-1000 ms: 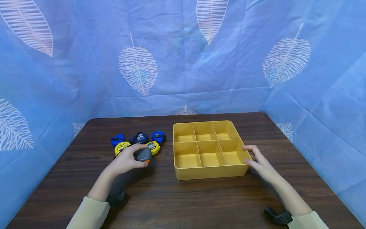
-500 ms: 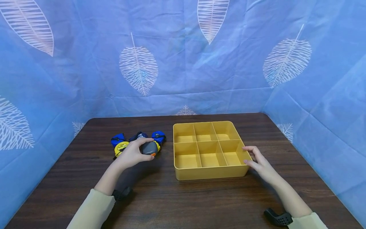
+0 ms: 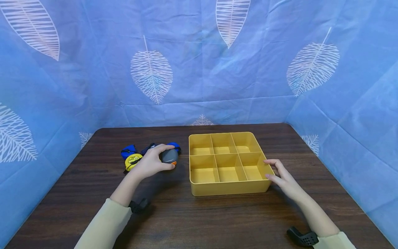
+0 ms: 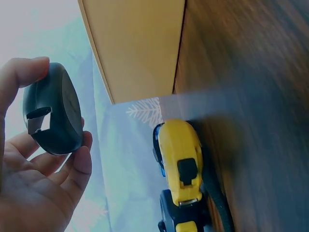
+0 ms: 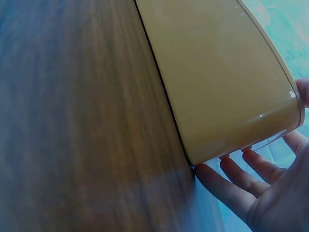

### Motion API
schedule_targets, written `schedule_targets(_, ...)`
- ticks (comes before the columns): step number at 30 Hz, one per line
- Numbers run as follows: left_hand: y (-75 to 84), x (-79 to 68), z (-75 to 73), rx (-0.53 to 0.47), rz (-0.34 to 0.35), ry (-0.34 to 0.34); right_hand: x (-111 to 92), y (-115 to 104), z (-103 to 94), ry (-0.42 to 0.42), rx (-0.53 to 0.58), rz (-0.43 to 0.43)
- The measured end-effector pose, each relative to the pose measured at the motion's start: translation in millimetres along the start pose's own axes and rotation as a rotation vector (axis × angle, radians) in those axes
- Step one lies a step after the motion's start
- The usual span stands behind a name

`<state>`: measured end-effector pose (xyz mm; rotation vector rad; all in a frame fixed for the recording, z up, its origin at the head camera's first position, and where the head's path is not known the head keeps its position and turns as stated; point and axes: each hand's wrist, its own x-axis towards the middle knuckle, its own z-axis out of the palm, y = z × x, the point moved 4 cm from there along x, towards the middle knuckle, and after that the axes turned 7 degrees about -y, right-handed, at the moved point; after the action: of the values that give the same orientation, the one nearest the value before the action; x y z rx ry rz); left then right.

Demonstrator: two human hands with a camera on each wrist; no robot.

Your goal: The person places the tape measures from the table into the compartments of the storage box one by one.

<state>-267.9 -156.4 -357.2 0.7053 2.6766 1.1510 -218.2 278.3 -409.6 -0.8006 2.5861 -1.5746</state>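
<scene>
My left hand (image 3: pixel 151 165) holds a grey tape measure (image 3: pixel 170 156) with an orange part, thumb on one side and fingers on the other. The left wrist view shows the tape measure (image 4: pixel 53 108) raised, its metal end hook facing the camera. Over at the right, my right hand (image 3: pixel 285 180) grips the rim and side wall of a yellow divided box (image 3: pixel 230 188). In the right wrist view several fingertips touch the box's outer wall (image 5: pixel 222 87). A yellow tape measure (image 3: pixel 132 161) and a blue tape measure (image 3: pixel 128 151) lie left of my left hand.
Another blue tape measure (image 3: pixel 174 146) and a dark blue one (image 3: pixel 147 149) lie partly hidden behind my left hand. All rest on a dark wooden table (image 3: pixel 217 221). A blue leaf-print cloth (image 3: pixel 199 69) hangs around the table's back and sides.
My left hand has moved right and away from me with the grey tape measure, toward the box, now covering more of the tape measures behind. The right hand and box have stayed put.
</scene>
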Motion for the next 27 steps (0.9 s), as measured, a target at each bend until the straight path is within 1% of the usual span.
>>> schedule_targets(4, 4.0, 5.3, -0.6, 0.000, 0.024, 0.007, 0, 1, -0.4, 0.001, -0.007, 0.004)
schedule_targets(9, 5.4, 11.3, -0.6, -0.021, 0.036, 0.017, 0, 1, -0.5, -0.002, -0.004, -0.002)
schedule_targets(18, 9.6, 21.4, 4.8, -0.008, 0.015, 0.028, 0, 1, -0.2, -0.010, 0.014, -0.004)
schedule_targets(27, 18.1, 32.7, 6.5, -0.022, 0.028, 0.042, 1, 1, -0.5, -0.005, 0.021, -0.014)
